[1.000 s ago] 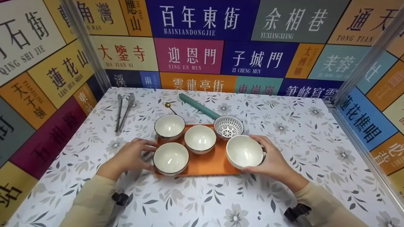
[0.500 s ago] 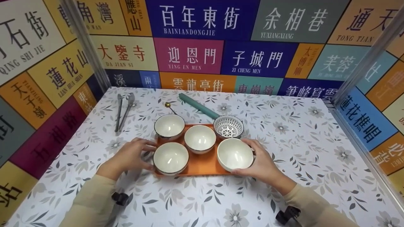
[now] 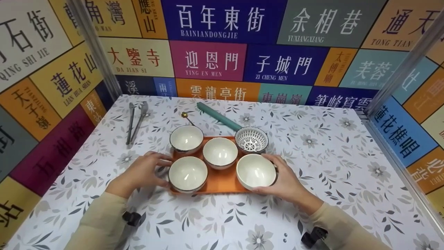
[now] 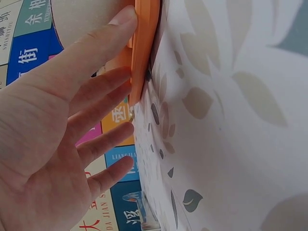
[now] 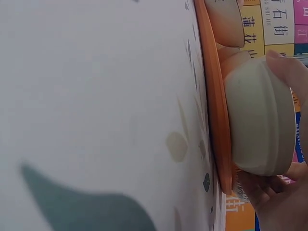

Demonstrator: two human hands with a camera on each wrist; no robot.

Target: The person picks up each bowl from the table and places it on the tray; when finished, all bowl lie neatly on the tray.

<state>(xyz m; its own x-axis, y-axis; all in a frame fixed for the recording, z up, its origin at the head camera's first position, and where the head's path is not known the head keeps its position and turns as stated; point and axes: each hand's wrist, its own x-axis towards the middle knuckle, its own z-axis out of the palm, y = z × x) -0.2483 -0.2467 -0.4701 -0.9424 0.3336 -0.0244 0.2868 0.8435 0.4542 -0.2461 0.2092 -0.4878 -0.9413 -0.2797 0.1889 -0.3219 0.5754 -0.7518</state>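
Note:
My right hand [image 3: 286,178] grips a cream bowl [image 3: 256,172] by its right side, thumb in front and fingers behind. In the right wrist view this bowl [image 5: 260,118] is upright with its base at the surface of the orange tray [image 5: 216,101]. At the tray's left end, my left hand [image 3: 144,172] has its fingers extended around the front-left bowl [image 3: 188,173]. The left wrist view has the thumb of that hand [image 4: 53,120] against the edge of the tray [image 4: 144,43]. Also on the tray are a middle bowl [image 3: 220,152] and a back-left bowl [image 3: 186,139].
A bowl with a black-and-white patterned inside [image 3: 252,139] is at the tray's back right corner. Behind lie a green stick-like object [image 3: 218,116] and a thin rod with a gold end [image 3: 185,115]. Metal tongs [image 3: 136,123] lie back left. Printed walls [image 3: 208,60] surround the flowered tabletop [image 3: 208,222].
My right hand has carried its bowl to the left and slightly toward me, over the tray's right end. The left hand and the other bowls have stayed in place.

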